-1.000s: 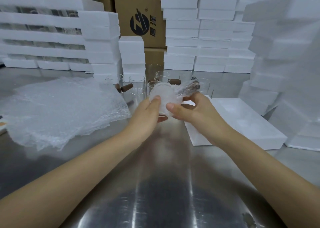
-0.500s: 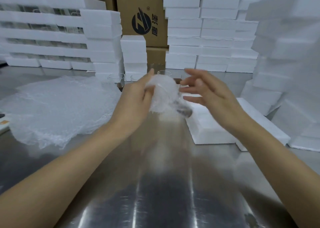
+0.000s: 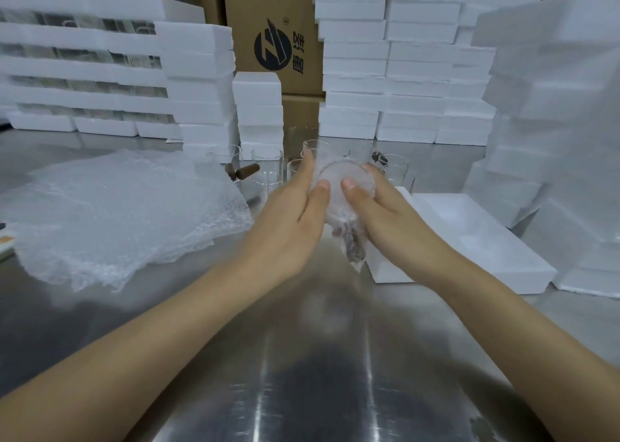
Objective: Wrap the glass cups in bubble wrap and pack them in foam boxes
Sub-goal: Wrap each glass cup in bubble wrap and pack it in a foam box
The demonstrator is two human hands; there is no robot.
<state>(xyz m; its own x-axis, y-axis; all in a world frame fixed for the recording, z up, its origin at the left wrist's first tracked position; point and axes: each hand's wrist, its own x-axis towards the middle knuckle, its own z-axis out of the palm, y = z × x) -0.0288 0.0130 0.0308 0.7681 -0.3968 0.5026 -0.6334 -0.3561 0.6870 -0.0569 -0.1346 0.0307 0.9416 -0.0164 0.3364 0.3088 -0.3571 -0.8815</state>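
A glass cup wrapped in bubble wrap (image 3: 342, 180) is held up over the steel table, its round end facing me and its dark handle (image 3: 352, 247) hanging down inside the wrap. My left hand (image 3: 295, 213) grips its left side, thumb on the face. My right hand (image 3: 385, 206) grips its right side, thumb likewise on the face. Behind them stand several bare glass cups (image 3: 266, 161) with brown handles (image 3: 246, 170). An open white foam box (image 3: 469, 237) lies on the table just right of my right hand.
A pile of bubble wrap sheets (image 3: 117, 213) covers the table's left. Stacks of white foam boxes (image 3: 402, 55) and a cardboard carton (image 3: 271, 32) line the back, and another foam stack (image 3: 563, 123) rises at the right. The steel table (image 3: 302, 374) stretches toward me.
My right hand, spread open beside the cup half a second ago, has closed on its right side. The wrapped cup has turned so its handle points down, and both thumbs press its face.
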